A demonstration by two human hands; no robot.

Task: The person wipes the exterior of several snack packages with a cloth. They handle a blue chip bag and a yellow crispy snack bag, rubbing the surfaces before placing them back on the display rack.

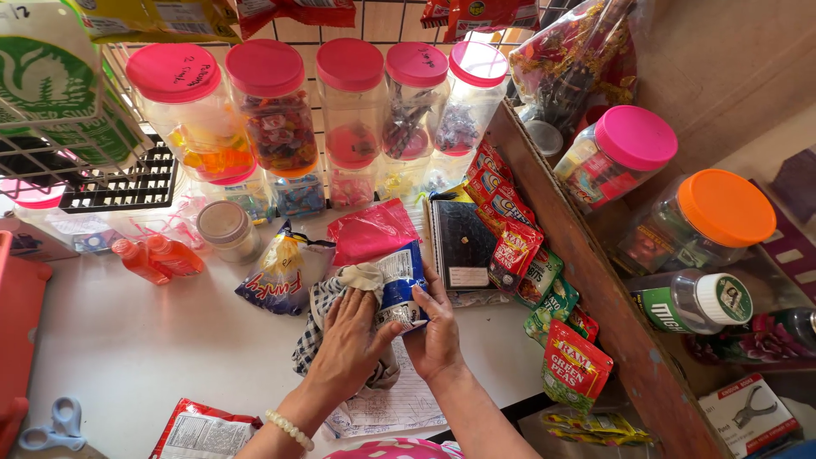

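Near, on white counter [127, 340]: left hand [347, 344] pressing checked cloth [319, 319] against blue-and-white packet [399, 285], right hand [435, 327] pinching packet's right edge; long axis running near-to-far between both; farther back, pink-lidded jars [353, 102]

A white countertop [127, 348] is lying in bright daylight. Behind it a wire grid rack [374, 21] is standing, with warm light coming through its mesh. To the right of the countertop a brown wooden divider board [595, 289] is running diagonally. Beyond the board, a plain brown wall [731, 68] is rising.
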